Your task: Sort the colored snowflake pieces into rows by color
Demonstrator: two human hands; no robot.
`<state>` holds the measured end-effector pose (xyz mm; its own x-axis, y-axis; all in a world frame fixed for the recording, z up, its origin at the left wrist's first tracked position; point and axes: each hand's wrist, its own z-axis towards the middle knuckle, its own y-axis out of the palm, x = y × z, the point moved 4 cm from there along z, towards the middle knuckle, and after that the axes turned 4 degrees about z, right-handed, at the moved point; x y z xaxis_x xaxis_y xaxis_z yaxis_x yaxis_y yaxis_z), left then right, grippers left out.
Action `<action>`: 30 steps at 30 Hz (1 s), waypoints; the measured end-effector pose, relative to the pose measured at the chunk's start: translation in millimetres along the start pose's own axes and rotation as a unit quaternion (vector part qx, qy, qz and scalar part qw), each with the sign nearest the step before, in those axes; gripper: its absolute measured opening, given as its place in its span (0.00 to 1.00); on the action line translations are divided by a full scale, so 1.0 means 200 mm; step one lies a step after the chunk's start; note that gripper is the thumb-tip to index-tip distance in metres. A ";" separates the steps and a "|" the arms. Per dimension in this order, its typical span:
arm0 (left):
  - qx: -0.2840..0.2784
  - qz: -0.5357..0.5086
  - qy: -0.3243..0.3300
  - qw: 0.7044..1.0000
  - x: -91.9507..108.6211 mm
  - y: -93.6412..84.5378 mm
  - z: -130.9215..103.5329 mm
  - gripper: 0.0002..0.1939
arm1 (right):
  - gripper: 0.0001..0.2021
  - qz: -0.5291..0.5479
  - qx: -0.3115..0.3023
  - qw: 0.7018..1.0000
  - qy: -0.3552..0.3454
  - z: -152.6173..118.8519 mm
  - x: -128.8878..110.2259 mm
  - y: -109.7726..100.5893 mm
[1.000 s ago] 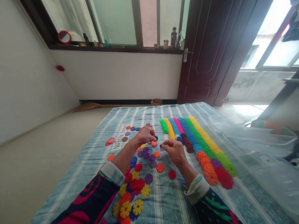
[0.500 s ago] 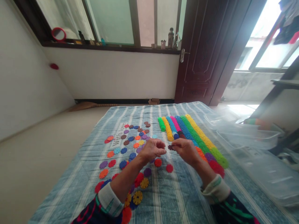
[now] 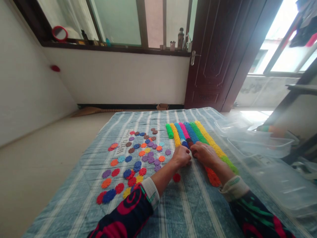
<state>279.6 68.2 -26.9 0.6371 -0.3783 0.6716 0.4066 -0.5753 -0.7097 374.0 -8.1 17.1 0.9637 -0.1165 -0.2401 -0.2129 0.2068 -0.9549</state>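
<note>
My right hand [image 3: 204, 153] is closed at the near end of a pink row [image 3: 183, 130] of plastic snowflake discs, its fingertips on the brown discs [image 3: 189, 142] there. Just to its left, my left hand [image 3: 182, 156] has its fingers curled together at the same end; what they pinch is hidden. Close by are a yellow row [image 3: 176, 135] and a light blue row [image 3: 180, 131] that ends in dark blue discs [image 3: 185, 143]. My right hand and forearm cover parts of the longer rows.
Loose discs of several colours [image 3: 151, 159] lie scattered to the left on the striped cloth [image 3: 81, 185]. A single red disc [image 3: 176, 178] sits below my left wrist. Clear plastic boxes [image 3: 262, 145] stand along the right side. A short green row [image 3: 169, 131] is at the far end.
Both hands have moved to the brown end of the pink row; my left hand went right and its fingers closed. The brown disc seen in my right fingers is now mostly hidden.
</note>
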 end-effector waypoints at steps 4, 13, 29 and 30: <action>0.019 0.049 0.014 0.999 0.04 -0.02 0.00 0.08 | 0.07 -0.025 0.015 0.999 0.025 -0.01 0.02 -0.02; 0.048 0.133 0.038 0.989 0.10 -0.01 -0.05 0.13 | 0.08 -0.048 0.023 0.999 -0.005 0.00 0.06 0.01; 0.193 0.255 -0.091 0.943 -0.26 -0.65 -0.06 0.12 | 0.05 0.062 0.103 0.989 -0.082 -0.07 -0.23 0.01; 0.201 0.263 -0.112 0.937 -0.31 -0.71 -0.05 0.11 | 0.04 0.081 0.100 0.987 -0.100 -0.07 -0.29 0.02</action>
<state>176.2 166.5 35.2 0.9213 -0.3458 0.1778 0.1838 -0.0157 -0.9828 314.2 -14.2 25.3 0.9366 0.1235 -0.3278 -0.3494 0.3960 -0.8492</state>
